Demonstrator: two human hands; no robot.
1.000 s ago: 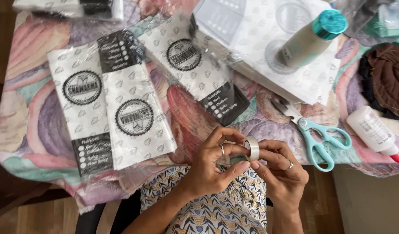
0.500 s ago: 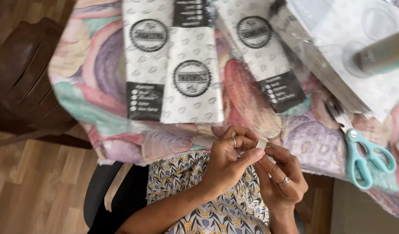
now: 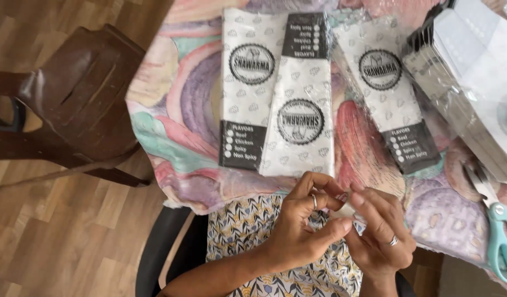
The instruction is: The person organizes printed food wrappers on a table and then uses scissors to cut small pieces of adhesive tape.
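Observation:
My left hand (image 3: 306, 223) and my right hand (image 3: 380, 228) meet just in front of the table edge, above my patterned lap. Between their fingertips they pinch a small roll of clear tape (image 3: 350, 212), mostly hidden by the fingers. Both hands wear a ring. Three long white paper sleeves with black round emblems lie on the table beyond the hands: one at the left (image 3: 248, 82), one in the middle (image 3: 302, 115), one at the right (image 3: 388, 88).
A colourful swirl-patterned cloth under clear plastic covers the table (image 3: 176, 110). Teal-handled scissors (image 3: 498, 231) lie at the right edge. A stack of white sheets (image 3: 473, 77) sits at the upper right. A dark wooden chair (image 3: 72, 104) stands on the wooden floor to the left.
The view has swung left and down, bringing the chair and floor into sight and pushing the bottle out of view. My hands stay together on the tape roll, fingers shifting over it.

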